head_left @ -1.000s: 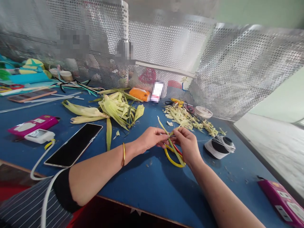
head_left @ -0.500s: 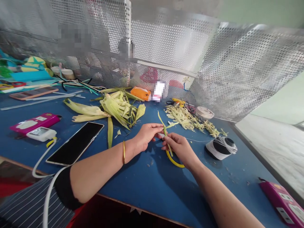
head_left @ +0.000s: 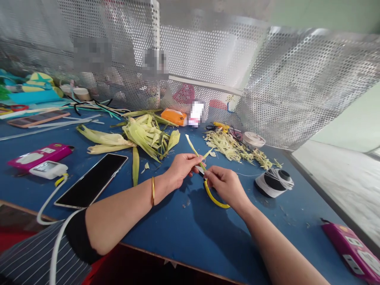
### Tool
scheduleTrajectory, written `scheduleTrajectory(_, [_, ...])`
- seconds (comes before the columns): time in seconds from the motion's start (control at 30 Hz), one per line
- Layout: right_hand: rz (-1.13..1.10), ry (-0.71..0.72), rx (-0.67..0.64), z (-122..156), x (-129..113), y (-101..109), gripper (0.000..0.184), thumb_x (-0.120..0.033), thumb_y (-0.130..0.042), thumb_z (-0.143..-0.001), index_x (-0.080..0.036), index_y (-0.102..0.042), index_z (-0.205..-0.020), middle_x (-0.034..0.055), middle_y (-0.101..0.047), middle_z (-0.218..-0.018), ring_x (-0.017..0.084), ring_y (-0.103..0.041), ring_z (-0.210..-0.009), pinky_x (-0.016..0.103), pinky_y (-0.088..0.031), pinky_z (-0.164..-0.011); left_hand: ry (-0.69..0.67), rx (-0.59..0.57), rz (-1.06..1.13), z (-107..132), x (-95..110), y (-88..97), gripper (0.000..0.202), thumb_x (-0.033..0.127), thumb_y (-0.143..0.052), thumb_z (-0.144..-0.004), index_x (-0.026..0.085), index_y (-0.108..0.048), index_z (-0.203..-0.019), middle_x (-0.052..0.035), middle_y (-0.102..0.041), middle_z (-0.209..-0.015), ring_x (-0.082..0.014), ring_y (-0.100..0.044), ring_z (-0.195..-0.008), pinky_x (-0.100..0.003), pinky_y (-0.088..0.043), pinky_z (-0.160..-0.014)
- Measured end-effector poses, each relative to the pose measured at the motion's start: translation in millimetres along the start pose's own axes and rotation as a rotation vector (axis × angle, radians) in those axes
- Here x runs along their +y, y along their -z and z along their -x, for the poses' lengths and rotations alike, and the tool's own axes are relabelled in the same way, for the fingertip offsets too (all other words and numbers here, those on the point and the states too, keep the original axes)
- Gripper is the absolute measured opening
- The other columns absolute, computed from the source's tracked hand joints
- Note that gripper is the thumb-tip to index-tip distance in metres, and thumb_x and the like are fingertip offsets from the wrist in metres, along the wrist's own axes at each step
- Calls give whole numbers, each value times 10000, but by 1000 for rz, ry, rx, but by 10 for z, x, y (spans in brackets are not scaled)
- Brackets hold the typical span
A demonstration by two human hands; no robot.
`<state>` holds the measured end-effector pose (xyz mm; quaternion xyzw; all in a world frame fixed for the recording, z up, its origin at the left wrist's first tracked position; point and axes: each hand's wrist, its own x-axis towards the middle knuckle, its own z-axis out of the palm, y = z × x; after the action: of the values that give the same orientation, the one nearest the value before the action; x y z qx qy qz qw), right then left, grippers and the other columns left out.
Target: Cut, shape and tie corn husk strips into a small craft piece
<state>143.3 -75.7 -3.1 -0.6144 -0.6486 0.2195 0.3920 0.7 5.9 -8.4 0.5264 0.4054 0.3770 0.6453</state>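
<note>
Between the fingertips of my left hand and my right hand is a narrow green corn husk strip, its pale end sticking up past the left fingers. Both hands pinch it, close together above the blue table. A yellow curved loop shows below my right hand, partly hidden by it. A thin white thread runs from the hands toward a black-cored spool of white thread at the right. Left of the hands lies a heap of corn husks.
Shredded husk strips lie beyond the hands, near a white tape roll. A dark-screened phone and a magenta power strip are at left. Another magenta power strip lies at right. A perforated metal screen stands behind.
The husk strip has shifted; its upper end now leans further left, and its lower tail no longer shows below my right fingers. The view has turned slightly to the right.
</note>
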Motion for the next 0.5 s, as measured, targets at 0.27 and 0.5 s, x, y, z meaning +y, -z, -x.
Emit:
scheduleTrajectory(0.27, [-55,-48,206,-60,22,145,265,-441,-648,-800,-188,-713,-843,1,-601,-680,144,-518,-598,273,-401,-576,-6,-480,-334,185,-1,-57,267,408,-693,-773,149,-719,-718,-44,-716,-747,-82,-563,-487,-202,-350,-421])
scheduleTrajectory(0.5, [-245,3,270,-6,-36,119,196,-371,-628,-841,-205,-585,-746,-49,-526,-557,122,-502,-515,250,-396,-530,15,-292,-415,189,15,-104,312,394,-652,-793,137,-691,-621,-31,-643,-563,-89,-517,-420,-201,-318,-382])
